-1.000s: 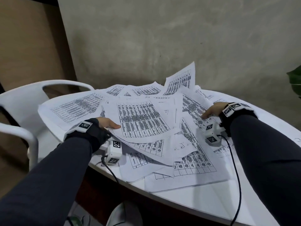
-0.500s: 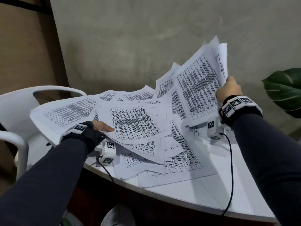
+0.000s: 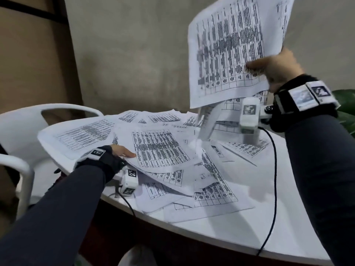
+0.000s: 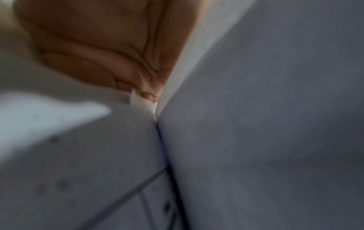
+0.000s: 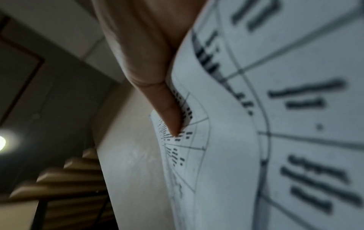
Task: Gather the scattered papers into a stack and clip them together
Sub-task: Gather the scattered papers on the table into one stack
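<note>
White surface [image 3: 221, 233] carries most of the papers [image 3: 163, 148], which lie scattered and overlapping across it, unstacked. Beside it stands a white chair [image 3: 23, 127]. Raised well above the pile is a small sheaf of sheets [image 3: 230, 48], pinched at its lower edge by the right hand [image 3: 278, 68], thumb on the printed face. Low at the pile's near edge, the left hand [image 3: 123, 150] rests among the sheets; its fingers seem tucked under one, though the wrist view is too blurred to be sure. Gathering looks barely begun: squaring and clipping remain, and no clip is visible.
</note>
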The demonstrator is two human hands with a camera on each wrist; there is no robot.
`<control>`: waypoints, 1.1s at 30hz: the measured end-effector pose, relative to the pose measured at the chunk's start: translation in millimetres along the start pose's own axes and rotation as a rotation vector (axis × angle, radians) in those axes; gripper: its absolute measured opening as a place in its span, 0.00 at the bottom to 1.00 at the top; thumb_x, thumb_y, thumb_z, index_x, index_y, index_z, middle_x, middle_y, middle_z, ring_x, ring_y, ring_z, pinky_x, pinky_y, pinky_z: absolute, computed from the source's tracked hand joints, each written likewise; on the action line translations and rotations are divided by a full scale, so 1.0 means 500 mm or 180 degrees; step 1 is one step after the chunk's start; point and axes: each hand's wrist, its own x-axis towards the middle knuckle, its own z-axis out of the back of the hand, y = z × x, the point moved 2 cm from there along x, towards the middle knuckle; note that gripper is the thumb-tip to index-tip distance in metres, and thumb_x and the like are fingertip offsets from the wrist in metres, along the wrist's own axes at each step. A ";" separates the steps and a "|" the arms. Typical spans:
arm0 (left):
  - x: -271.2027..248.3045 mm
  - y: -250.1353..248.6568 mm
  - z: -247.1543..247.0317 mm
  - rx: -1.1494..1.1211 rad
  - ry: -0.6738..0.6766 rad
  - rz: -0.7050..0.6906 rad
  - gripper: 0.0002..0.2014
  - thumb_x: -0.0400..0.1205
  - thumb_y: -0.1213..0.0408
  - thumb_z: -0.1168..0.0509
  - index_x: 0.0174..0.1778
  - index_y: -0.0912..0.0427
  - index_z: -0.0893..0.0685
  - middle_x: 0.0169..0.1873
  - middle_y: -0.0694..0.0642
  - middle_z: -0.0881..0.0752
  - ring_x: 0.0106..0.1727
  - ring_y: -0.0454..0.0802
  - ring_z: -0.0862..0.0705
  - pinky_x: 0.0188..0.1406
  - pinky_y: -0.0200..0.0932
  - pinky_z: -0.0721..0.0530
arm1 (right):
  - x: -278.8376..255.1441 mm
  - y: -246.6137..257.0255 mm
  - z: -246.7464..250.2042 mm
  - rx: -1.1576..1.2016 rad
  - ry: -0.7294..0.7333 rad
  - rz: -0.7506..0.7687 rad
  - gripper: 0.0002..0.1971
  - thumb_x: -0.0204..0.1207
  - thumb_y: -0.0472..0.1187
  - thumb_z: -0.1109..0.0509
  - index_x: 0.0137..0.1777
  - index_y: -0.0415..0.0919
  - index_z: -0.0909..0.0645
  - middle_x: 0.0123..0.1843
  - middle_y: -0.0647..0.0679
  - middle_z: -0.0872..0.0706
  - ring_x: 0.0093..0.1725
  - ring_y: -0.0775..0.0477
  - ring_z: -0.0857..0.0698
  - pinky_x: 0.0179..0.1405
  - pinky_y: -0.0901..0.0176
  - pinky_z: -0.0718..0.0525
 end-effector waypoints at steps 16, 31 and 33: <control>-0.041 -0.014 -0.008 -0.1933 -0.0377 -0.0281 0.37 0.74 0.30 0.44 0.66 0.56 0.18 0.55 0.64 0.15 0.29 0.49 0.18 0.37 0.38 0.22 | -0.100 -0.358 -0.055 -0.2157 0.0743 -0.1739 0.13 0.67 0.35 0.22 0.50 0.32 0.18 0.30 0.46 0.15 0.32 0.46 0.22 0.29 0.65 0.23; -0.146 -0.034 -0.037 -0.0919 0.0107 -0.0249 0.30 0.81 0.80 0.40 0.10 0.65 0.17 0.11 0.53 0.17 0.06 0.45 0.23 0.05 0.24 0.32 | -0.081 -0.324 0.004 -0.2054 -0.1256 -0.0677 0.15 0.73 0.32 0.35 0.60 0.35 0.25 0.58 0.37 0.16 0.58 0.36 0.16 0.56 0.49 0.20; -0.151 -0.035 -0.036 -0.0861 0.0051 -0.0208 0.21 0.80 0.79 0.39 0.20 0.67 0.18 0.07 0.54 0.20 0.04 0.45 0.25 0.04 0.23 0.35 | -0.067 -0.277 -0.011 -0.1496 -0.1480 -0.0098 0.17 0.73 0.34 0.34 0.62 0.39 0.26 0.56 0.45 0.17 0.57 0.43 0.17 0.60 0.51 0.20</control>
